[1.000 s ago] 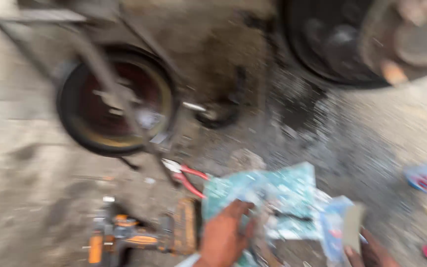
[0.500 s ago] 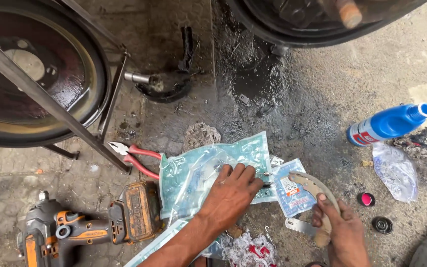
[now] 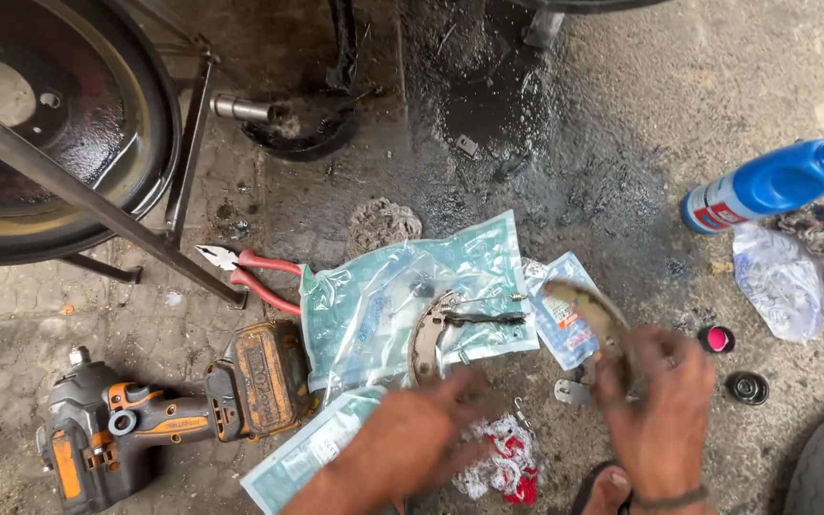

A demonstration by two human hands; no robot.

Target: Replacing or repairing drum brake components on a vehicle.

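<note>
The right hand (image 3: pixel 662 410) is closed around the lower end of a curved brake shoe (image 3: pixel 591 319), gripping it so that the shoe arcs up and leftward out of the fist, above a small blue-and-white packet (image 3: pixel 557 319) on the floor (image 3: pixel 622 143). The left hand (image 3: pixel 412 439) is blurred, spread flat with the fingers open and holding nothing; it hovers low over the bottom edge of a clear greenish plastic bag (image 3: pixel 402 296).

A second brake shoe (image 3: pixel 428 339) lies on that bag, just above the left hand's fingertips and to the left of the held shoe, with a spring (image 3: pixel 484 318) stretching from it toward the right (whether the spring joins the two shoes cannot be told). So one shoe is in the right hand and the other lies between the two hands, nearer the left.

Another bag (image 3: pixel 302 453) lies under the left forearm, and a red-and-white rag (image 3: pixel 503 467) sits between the wrists. Left of the bags rests an orange-and-grey impact wrench (image 3: pixel 145 420), with red-handled pliers (image 3: pixel 250 272) above it. A wheel (image 3: pixel 40 133) on a metal stand (image 3: pixel 97 205) fills the upper left corner. To the right lie a blue bottle (image 3: pixel 765 186), a crumpled clear bag (image 3: pixel 779 281), a pink cap (image 3: pixel 717 339) and a dark cap (image 3: pixel 747 387), both caps just beside the right hand. The floor is stained dark with oil.
</note>
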